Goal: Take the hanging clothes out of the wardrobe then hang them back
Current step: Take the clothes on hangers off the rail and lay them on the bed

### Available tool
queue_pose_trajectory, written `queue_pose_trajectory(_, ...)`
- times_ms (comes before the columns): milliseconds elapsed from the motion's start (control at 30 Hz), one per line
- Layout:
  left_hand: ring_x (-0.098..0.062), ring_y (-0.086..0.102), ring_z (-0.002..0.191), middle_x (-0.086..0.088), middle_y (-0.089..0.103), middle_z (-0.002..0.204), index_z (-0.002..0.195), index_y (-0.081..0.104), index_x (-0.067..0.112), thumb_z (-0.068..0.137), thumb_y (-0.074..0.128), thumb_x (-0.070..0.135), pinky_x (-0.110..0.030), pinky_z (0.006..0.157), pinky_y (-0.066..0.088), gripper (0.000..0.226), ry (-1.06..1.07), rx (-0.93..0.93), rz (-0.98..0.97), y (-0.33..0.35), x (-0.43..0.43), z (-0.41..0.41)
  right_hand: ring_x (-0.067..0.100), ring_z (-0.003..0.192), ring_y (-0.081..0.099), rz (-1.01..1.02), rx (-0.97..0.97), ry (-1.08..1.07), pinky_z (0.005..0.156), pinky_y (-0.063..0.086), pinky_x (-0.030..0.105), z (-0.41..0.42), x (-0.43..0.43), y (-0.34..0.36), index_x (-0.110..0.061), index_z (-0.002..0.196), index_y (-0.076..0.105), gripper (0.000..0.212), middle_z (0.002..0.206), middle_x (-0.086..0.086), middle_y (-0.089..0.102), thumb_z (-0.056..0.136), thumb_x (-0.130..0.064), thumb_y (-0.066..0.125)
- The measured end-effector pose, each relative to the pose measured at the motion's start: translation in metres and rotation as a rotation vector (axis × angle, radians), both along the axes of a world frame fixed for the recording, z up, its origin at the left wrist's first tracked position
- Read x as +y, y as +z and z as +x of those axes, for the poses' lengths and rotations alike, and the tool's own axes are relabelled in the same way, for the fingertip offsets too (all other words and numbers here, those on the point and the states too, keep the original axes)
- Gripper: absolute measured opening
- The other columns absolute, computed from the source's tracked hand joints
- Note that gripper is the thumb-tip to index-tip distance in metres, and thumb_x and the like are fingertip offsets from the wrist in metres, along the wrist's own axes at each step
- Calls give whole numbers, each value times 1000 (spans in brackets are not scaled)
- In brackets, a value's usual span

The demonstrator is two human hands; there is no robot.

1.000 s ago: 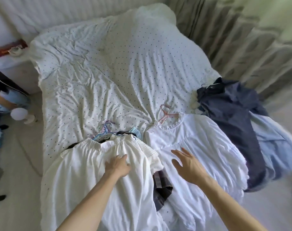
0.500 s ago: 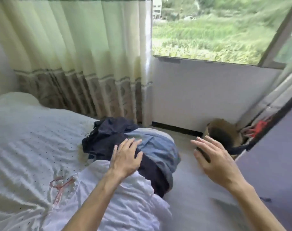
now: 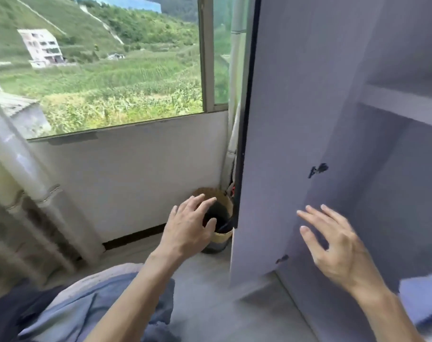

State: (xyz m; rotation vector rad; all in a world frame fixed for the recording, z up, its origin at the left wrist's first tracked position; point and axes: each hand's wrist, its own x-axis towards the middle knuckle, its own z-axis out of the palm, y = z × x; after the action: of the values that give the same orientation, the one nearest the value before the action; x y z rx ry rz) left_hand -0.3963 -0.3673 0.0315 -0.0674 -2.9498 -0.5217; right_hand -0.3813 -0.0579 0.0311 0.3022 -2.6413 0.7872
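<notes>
Both empty: left hand (image 3: 187,227) spread, fingers apart, hovering near centre in front of a round woven straw basket (image 3: 222,236) on the floor; right hand (image 3: 338,248) likewise spread, held before the open pale lilac wardrobe door (image 3: 284,144), seemingly not touching it. To the right, a pale lilac wardrobe interior (image 3: 407,169) with a bare shelf visible; no rail or hanging garments in view. At near left, under the left forearm, a heap of blue and dark navy clothes (image 3: 81,309) on the bed edge. Probably a turn toward the wardrobe between laying clothes out and rehanging them. To do this well: check the rail and free space first, open the door fully, then lift one garment at a time by its hanger hook, keeping shoulders seated on the hanger and fabric clear of the floor and door edge. Much blurred, so finer detail unclear.
</notes>
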Motion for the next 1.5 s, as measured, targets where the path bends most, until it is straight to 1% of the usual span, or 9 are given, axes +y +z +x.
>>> queue_pose_trajectory(167,-15,28,146,10,33,158,152,32,37,97,48,43,-34,118,25,57,-277,-10,-3,-10,52,-82,7,141,36,53,-30,-257,113,29,26,-9,50,-4,-32,132,63,37,139,-15,57,95,-37,56)
queue_pose_trajectory(333,-20,34,143,7,38,155,152,31,37,99,47,45,-38,117,30,56,-527,37,-65,-3,101,-150,9,141,36,99,-38,-494,114,28,27,0,84,5,-31,134,61,39,141,-12,56,96,-38,55)
queue_pose_trajectory(500,-20,31,144,11,32,158,153,27,39,100,45,42,-35,116,26,56,-751,4,-58,8,186,-190,13,142,35,119,-25,-732,117,29,33,26,126,17,-29,136,59,50,143,-9,54,98,-55,41)
queue_pose_trajectory(633,-20,31,144,10,33,157,153,29,36,100,46,38,-37,117,25,56,-941,-3,-32,17,265,-197,17,143,34,109,-1,-919,117,30,37,44,165,35,-26,137,58,42,144,-5,54,97,-39,51)
queue_pose_trajectory(833,-21,33,143,9,34,157,153,29,34,99,47,38,-39,117,28,57,-1118,-31,-10,25,371,-197,23,146,27,126,101,-1142,119,23,37,41,246,66,-26,145,49,46,155,1,41,100,-34,51)
queue_pose_trajectory(1067,-15,34,143,8,35,156,153,31,32,99,50,38,-38,116,33,57,-1209,-154,58,26,481,-201,28,152,-1,280,182,-1360,123,3,52,-9,382,98,-40,153,26,57,166,1,9,98,-53,28)
queue_pose_trajectory(1233,-18,36,141,4,35,156,153,32,31,100,50,38,-37,114,36,57,-1216,-253,93,8,563,-210,31,141,35,568,558,-1451,117,9,66,-37,447,71,-28,134,58,40,146,6,49,101,-44,43)
queue_pose_trajectory(1367,-20,43,136,-1,39,151,149,38,26,99,53,38,-31,110,39,53,-1154,-388,260,-19,627,-202,33,134,44,689,787,-1452,115,14,67,-48,472,56,-23,129,60,41,136,9,58,98,-41,41)
queue_pose_trajectory(1500,-23,58,116,-4,44,136,144,42,22,98,57,37,-30,97,48,51,-998,-537,453,-42,677,-176,33,132,46,729,824,-1425,114,16,68,-50,479,55,-23,126,62,40,132,9,60,96,-41,43)
